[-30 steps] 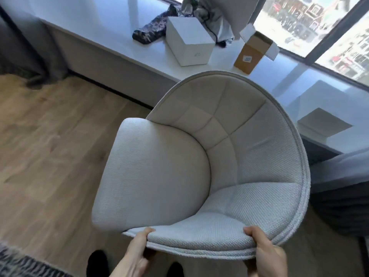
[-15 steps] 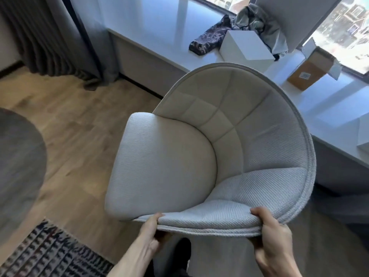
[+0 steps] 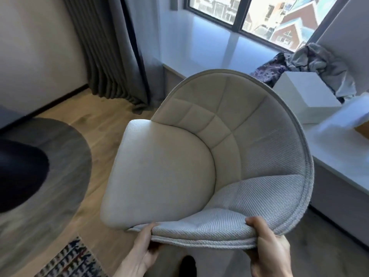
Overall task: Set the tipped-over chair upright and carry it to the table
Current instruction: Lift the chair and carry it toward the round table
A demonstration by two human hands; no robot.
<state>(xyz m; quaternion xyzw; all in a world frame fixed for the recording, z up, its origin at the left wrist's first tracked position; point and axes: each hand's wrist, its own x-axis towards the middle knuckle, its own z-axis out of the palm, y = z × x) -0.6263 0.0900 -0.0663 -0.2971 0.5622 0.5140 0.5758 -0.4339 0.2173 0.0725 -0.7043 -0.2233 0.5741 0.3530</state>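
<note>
A light grey upholstered chair (image 3: 165,174) with a curved quilted back fills the middle of the head view, seat facing up. I hold it by the near rim of its backrest. My left hand (image 3: 142,254) grips the rim at the lower left, thumb on top. My right hand (image 3: 267,250) grips the same rim further right. The chair's legs are hidden beneath the seat. A round grey table (image 3: 60,156) with a dark object on it lies at the left edge, a short gap from the chair's seat.
A white window ledge (image 3: 209,43) runs along the right, carrying a white box (image 3: 305,96) and crumpled cloth (image 3: 311,56). Dark curtains (image 3: 111,56) hang at the back. A patterned rug (image 3: 73,258) lies at the lower left on the wooden floor (image 3: 105,112).
The view has swung left with the chair: the ledge and boxes slid to the right, and the round table and curtains have come into sight on the left. Both hands keep their grip.
</note>
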